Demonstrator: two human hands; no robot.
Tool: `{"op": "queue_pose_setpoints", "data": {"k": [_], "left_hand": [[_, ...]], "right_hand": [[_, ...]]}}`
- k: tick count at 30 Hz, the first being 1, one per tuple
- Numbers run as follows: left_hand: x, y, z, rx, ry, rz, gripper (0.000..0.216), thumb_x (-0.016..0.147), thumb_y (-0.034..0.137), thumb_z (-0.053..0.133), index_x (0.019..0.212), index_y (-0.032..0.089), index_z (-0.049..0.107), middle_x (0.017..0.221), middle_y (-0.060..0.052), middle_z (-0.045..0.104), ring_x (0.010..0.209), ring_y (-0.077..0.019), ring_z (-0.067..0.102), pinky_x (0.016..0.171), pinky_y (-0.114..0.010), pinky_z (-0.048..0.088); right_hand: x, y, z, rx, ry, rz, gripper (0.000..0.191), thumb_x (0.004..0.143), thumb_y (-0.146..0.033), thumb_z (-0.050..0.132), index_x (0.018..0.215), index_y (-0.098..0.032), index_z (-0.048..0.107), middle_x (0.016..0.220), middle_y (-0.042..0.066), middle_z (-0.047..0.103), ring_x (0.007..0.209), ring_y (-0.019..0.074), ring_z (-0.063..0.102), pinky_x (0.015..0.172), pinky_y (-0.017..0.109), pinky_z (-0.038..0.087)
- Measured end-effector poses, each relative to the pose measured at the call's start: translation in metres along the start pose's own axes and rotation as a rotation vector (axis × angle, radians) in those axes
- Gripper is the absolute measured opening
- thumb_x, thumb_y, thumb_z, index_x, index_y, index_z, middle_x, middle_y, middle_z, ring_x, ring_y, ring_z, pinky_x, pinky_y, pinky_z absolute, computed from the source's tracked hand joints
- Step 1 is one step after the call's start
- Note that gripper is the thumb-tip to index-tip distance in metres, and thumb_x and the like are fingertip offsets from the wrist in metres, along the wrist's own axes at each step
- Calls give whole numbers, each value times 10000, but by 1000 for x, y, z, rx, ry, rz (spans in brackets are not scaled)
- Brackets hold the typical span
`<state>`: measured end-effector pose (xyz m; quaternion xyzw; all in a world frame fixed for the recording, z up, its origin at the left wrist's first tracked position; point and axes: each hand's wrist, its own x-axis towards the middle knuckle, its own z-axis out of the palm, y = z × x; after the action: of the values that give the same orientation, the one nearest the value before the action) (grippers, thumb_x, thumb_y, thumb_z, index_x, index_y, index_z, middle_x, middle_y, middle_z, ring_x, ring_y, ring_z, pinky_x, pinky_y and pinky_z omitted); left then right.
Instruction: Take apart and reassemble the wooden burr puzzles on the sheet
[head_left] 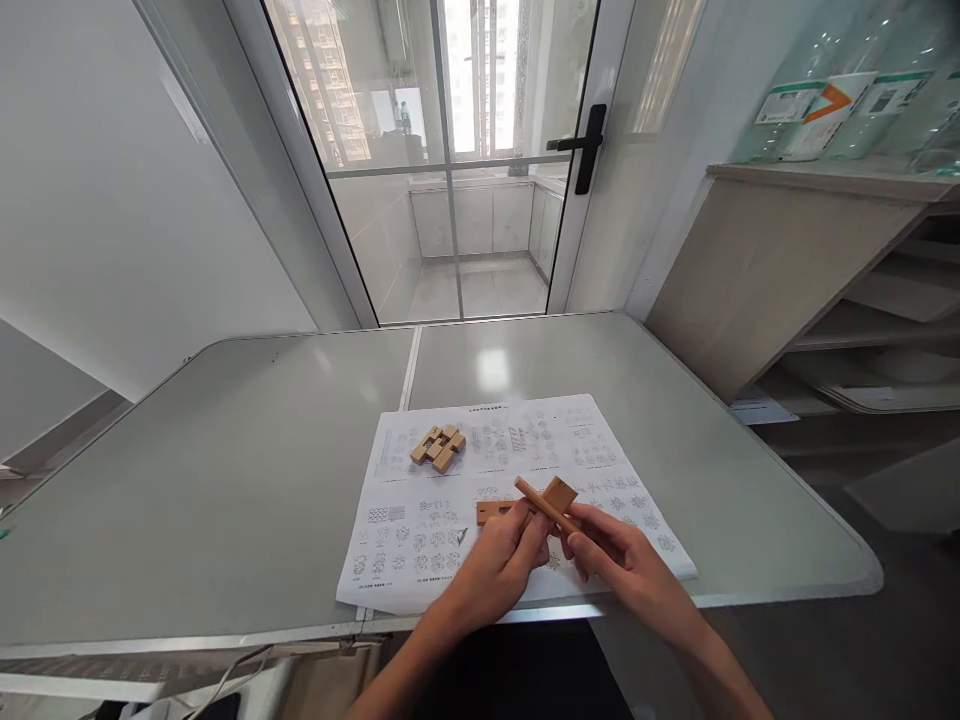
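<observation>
My left hand (501, 562) and my right hand (621, 560) are close together above the printed sheet's near edge. Between them they hold several wooden puzzle pieces. One long, slim stick (541, 502) slants across the top, with fingers of both hands around it. Behind this stick a broader wooden block (559, 493) sticks up. A notched wooden piece (489, 512) juts out left of my left fingers; how these pieces join is hidden by my fingers. Farther off, a cluster of interlocked wooden pieces (439, 448) rests on the printed sheet (412, 542).
The sheet with small diagrams lies on a grey-green table (247, 480) with a pale metal edge. Beyond stands a glass door with a black handle (589, 148). At right, a shelf unit (795, 240) holds clear bottles (832, 110). Cables (232, 672) hang below the table's front.
</observation>
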<state>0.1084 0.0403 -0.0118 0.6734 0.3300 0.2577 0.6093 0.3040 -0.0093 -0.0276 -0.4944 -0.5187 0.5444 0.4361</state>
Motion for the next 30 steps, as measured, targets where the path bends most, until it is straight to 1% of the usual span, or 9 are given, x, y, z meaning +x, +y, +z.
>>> {"op": "queue_pose_setpoints", "data": {"k": [4,10,15,18,20,23,25,27,30], "left_hand": [[0,2,1,60,43,-14,392,1062,534,410,920,183,512,623,72,360,538,-101,315,522,-262,257],[-3,9,0,100,40,-26,316,1035,443,492,1045,152,614,702,37,453,604,-118,394,560,-252,320],[-6,12,0,81,5,-14,347,1003,469,549,1103,146,630,789,6,535,657,-127,439,592,-252,350],[-7,7,1,82,6,49,357,991,493,547,1053,153,637,814,-19,583,661,-138,464,595,-261,361],[-8,3,1,111,30,96,340,986,490,537,931,166,627,748,-9,562,627,-135,453,577,-261,351],[-11,-2,-1,202,88,163,341,950,418,576,701,190,522,601,31,448,546,-114,382,543,-259,310],[-13,-3,-2,254,142,183,350,914,346,614,640,198,454,556,51,389,513,-101,338,535,-258,294],[-13,-2,-4,262,279,157,330,917,322,619,658,201,452,569,54,395,522,-103,356,553,-255,321],[-11,2,-6,150,521,78,241,979,386,587,828,198,569,735,8,550,672,-142,515,665,-256,433]], "right_hand": [[0,-1,0,-26,-8,-5,430,993,-570,587,1156,-182,670,807,19,600,704,164,541,710,301,496],[2,-6,2,-15,-39,-56,429,1058,-555,458,869,-203,616,717,-9,508,688,157,490,720,291,445],[3,-3,2,10,-31,-71,431,1077,-546,407,909,-207,613,708,-14,499,682,160,486,712,292,432],[2,-2,3,19,-4,-58,451,1071,-571,406,899,-208,614,692,-11,513,675,167,493,709,300,436],[2,-2,4,24,28,-43,490,1064,-597,404,831,-210,594,667,-9,519,662,167,490,700,304,430],[4,-2,2,66,39,-25,531,1056,-630,395,763,-215,549,635,-12,522,621,158,484,674,304,418],[5,-2,-1,116,4,-7,536,1052,-639,401,760,-212,542,639,-13,532,589,146,482,646,301,411],[7,-4,-5,167,-24,14,536,1049,-634,423,760,-203,555,659,-7,552,569,131,473,632,297,407],[10,-15,-7,286,-19,47,517,1031,-616,498,748,-190,574,660,-7,554,552,110,437,612,284,401]]}}
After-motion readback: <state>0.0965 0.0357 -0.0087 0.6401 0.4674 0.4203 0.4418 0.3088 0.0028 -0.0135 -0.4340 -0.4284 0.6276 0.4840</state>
